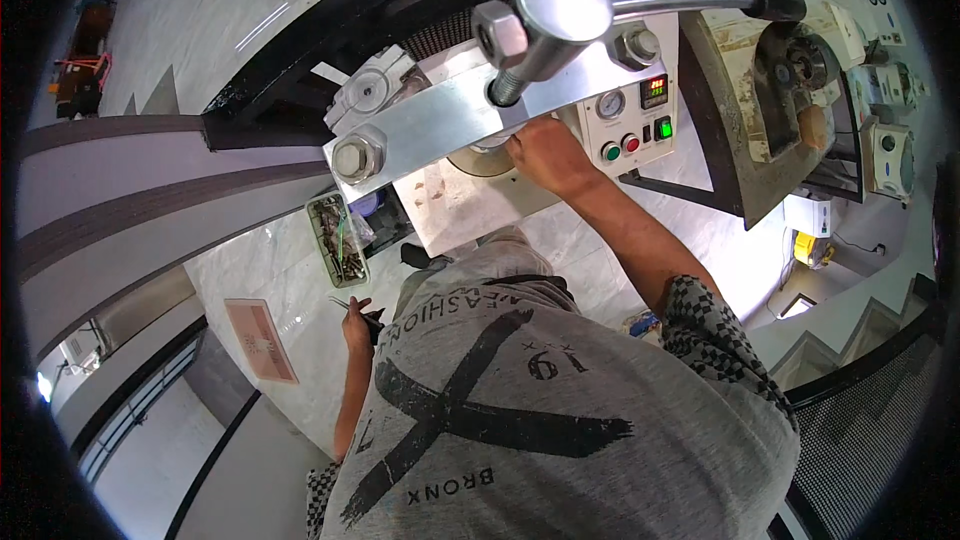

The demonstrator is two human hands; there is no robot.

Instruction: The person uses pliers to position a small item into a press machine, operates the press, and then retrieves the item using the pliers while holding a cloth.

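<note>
Caution suits the right hand [550, 155], best kept low under the thick silver metal crossbar [428, 140] beside the round pale part [478, 162], its grip hidden, while the left hand [356, 324], near left, grasps a slim dark-handled metal tool [375, 327].

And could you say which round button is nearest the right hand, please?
The round green button on the white panel; the round red button sits to its right, farther from the right hand.
</note>
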